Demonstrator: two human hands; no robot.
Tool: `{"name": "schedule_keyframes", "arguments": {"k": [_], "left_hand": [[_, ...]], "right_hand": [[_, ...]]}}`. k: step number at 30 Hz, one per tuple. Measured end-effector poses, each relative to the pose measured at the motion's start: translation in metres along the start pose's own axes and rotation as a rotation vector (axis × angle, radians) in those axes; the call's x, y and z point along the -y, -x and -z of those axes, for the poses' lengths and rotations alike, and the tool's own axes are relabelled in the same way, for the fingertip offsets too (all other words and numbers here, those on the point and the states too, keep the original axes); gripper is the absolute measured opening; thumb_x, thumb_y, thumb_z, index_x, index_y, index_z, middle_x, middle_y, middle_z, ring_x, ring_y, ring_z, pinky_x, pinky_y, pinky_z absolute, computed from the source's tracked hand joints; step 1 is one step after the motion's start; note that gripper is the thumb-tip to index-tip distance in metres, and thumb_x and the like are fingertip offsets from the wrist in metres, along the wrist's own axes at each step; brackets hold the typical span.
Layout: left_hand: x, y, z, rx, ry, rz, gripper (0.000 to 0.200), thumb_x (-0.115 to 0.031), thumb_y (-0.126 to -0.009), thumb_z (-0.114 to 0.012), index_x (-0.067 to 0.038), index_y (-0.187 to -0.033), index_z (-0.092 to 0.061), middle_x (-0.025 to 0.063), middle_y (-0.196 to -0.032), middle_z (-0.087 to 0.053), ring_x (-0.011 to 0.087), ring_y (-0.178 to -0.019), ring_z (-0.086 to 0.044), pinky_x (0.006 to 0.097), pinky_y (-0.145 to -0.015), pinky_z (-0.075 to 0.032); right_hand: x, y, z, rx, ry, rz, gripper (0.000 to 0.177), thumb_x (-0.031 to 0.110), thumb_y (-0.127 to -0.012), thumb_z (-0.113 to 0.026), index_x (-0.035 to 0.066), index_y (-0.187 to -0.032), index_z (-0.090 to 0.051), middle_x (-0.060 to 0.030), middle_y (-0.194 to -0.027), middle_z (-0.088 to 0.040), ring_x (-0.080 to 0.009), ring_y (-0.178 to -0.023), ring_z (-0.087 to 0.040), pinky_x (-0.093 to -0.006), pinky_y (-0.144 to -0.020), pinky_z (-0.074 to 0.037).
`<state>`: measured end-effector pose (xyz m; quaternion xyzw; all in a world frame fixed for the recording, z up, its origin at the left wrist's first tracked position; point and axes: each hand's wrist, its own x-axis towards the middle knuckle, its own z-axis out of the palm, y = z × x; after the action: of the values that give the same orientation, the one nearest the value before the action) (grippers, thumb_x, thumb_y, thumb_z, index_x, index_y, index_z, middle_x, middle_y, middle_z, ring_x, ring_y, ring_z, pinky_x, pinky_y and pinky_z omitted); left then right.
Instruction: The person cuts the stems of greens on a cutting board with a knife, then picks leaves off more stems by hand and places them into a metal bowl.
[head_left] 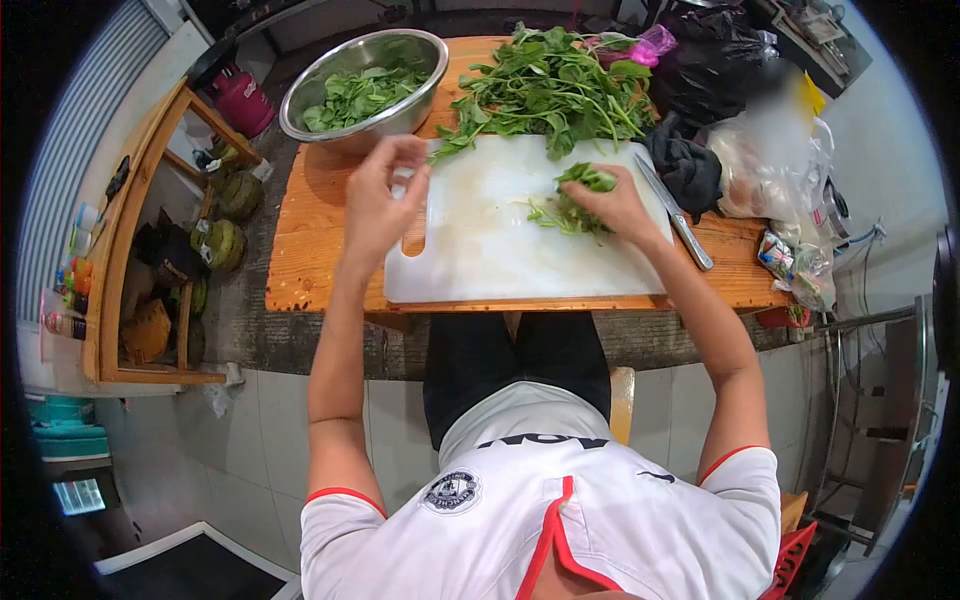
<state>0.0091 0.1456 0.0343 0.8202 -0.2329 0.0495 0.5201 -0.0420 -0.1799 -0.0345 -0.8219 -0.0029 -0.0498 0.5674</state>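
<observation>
My left hand (385,195) is raised over the left edge of the white cutting board (470,250), just below the steel bowl (432,85). Its fingers are slightly blurred and bent, apart from the thumb, and nothing shows between them. Loose green leaves (365,97) lie inside the bowl. Over the board's right half, my right hand (622,205) is closed around a bunch of leafy greens (580,200), with sprigs spilling onto the board beneath. A large heap of stemmed greens (550,85) lies along the board's far edge.
A knife (678,215) lies along the board's right edge, its handle toward me. Black plastic bags (705,70) and a white bag (750,165) crowd the wooden table's (320,235) right side. A wooden shelf (135,220) stands on the left.
</observation>
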Motion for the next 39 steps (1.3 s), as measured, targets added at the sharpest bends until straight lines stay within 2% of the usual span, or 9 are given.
{"name": "schedule_keyframes", "arguments": {"k": [4, 7, 12, 17, 21, 24, 26, 33, 39], "left_hand": [[0.022, -0.021, 0.039, -0.407, -0.546, -0.376, 0.034, -0.003, -0.094, -0.061, -0.003, -0.128, -0.058, 0.0121, -0.121, -0.065, 0.0296, -0.112, -0.063, 0.04, -0.097, -0.05], [0.059, -0.032, 0.048, -0.607, -0.457, -0.392, 0.034, -0.005, -0.094, -0.06, -0.004, -0.128, -0.059, 0.0152, -0.126, -0.062, 0.0353, -0.122, -0.055, 0.0443, -0.105, -0.042], [0.103, -0.029, 0.039, -0.606, -0.474, -0.374, 0.033, -0.005, -0.09, -0.061, -0.004, -0.124, -0.059, 0.0153, -0.125, -0.058, 0.0357, -0.126, -0.051, 0.0475, -0.109, -0.039], [0.103, -0.029, 0.035, -0.57, -0.526, -0.386, 0.04, -0.003, -0.088, -0.065, -0.003, -0.127, -0.055, 0.0163, -0.131, -0.053, 0.0379, -0.131, -0.046, 0.0501, -0.111, -0.037], [0.108, -0.027, 0.032, -0.576, -0.572, -0.399, 0.046, -0.001, -0.086, -0.065, -0.004, -0.129, -0.053, 0.0163, -0.134, -0.051, 0.0369, -0.134, -0.044, 0.0509, -0.113, -0.034], [0.111, -0.028, 0.037, -0.579, -0.606, -0.418, 0.047, -0.001, -0.085, -0.065, -0.004, -0.13, -0.052, 0.0166, -0.135, -0.05, 0.0369, -0.136, -0.044, 0.051, -0.114, -0.033], [0.113, -0.03, 0.034, -0.584, -0.616, -0.409, 0.045, -0.003, -0.086, -0.065, -0.005, -0.13, -0.053, 0.0166, -0.135, -0.051, 0.0365, -0.135, -0.044, 0.051, -0.114, -0.034], [0.102, -0.022, 0.029, -0.624, -0.628, -0.443, 0.044, -0.008, -0.088, -0.067, -0.008, -0.131, -0.057, 0.0117, -0.134, -0.053, 0.032, -0.129, -0.046, 0.0486, -0.109, -0.035], [0.095, -0.02, 0.01, -0.534, -0.63, -0.518, 0.038, -0.007, -0.09, -0.067, -0.011, -0.127, -0.061, 0.0086, -0.133, -0.055, 0.0297, -0.127, -0.048, 0.0465, -0.108, -0.035]], "right_hand": [[0.038, -0.014, 0.017, -0.035, -0.304, -0.315, 0.023, 0.025, -0.092, -0.074, 0.006, -0.106, -0.072, -0.0007, -0.091, -0.071, -0.0074, -0.071, -0.064, -0.0222, -0.054, -0.048], [0.051, -0.042, 0.025, 0.065, -0.449, -0.362, 0.024, 0.027, -0.093, -0.072, 0.008, -0.108, -0.071, 0.0, -0.087, -0.068, -0.0056, -0.062, -0.057, -0.0216, -0.046, -0.039], [0.147, -0.096, -0.025, 0.052, -0.428, -0.308, 0.027, 0.038, -0.094, -0.068, 0.013, -0.104, -0.071, 0.0044, -0.08, -0.064, -0.0044, -0.059, -0.054, -0.02, -0.044, -0.03], [0.202, -0.186, -0.113, 0.218, -0.401, 0.009, 0.028, 0.031, -0.09, -0.075, 0.01, -0.109, -0.074, -0.0007, -0.087, -0.071, -0.0069, -0.07, -0.064, -0.0217, -0.049, -0.041], [0.163, -0.26, -0.179, 0.327, 0.441, 0.208, 0.069, 0.061, -0.083, -0.075, 0.003, -0.12, -0.072, -0.0132, -0.101, -0.074, -0.0197, -0.09, -0.071, -0.0347, -0.084, -0.056], [0.123, -0.275, -0.203, 0.059, 0.804, 0.518, 0.079, 0.07, -0.078, -0.074, 0.005, -0.124, -0.072, -0.0179, -0.107, -0.073, -0.0242, -0.095, -0.069, -0.0391, -0.089, -0.054], [0.137, -0.275, -0.18, 0.122, 0.697, 0.449, 0.057, 0.059, -0.087, -0.072, 0.009, -0.115, -0.077, -0.0114, -0.098, -0.076, -0.0205, -0.08, -0.07, -0.0365, -0.075, -0.055], [0.144, -0.107, -0.041, 0.277, 0.599, 0.378, 0.032, 0.029, -0.101, -0.06, 0.0, -0.103, -0.074, -0.0041, -0.076, -0.071, -0.0107, -0.07, -0.068, -0.0294, -0.064, -0.054], [0.034, 0.01, -0.017, 0.17, 0.63, 0.536, 0.034, 0.023, -0.097, -0.066, 0.004, -0.125, -0.068, -0.0177, -0.126, -0.066, -0.0339, -0.113, -0.065, -0.0426, -0.094, -0.052]]}}
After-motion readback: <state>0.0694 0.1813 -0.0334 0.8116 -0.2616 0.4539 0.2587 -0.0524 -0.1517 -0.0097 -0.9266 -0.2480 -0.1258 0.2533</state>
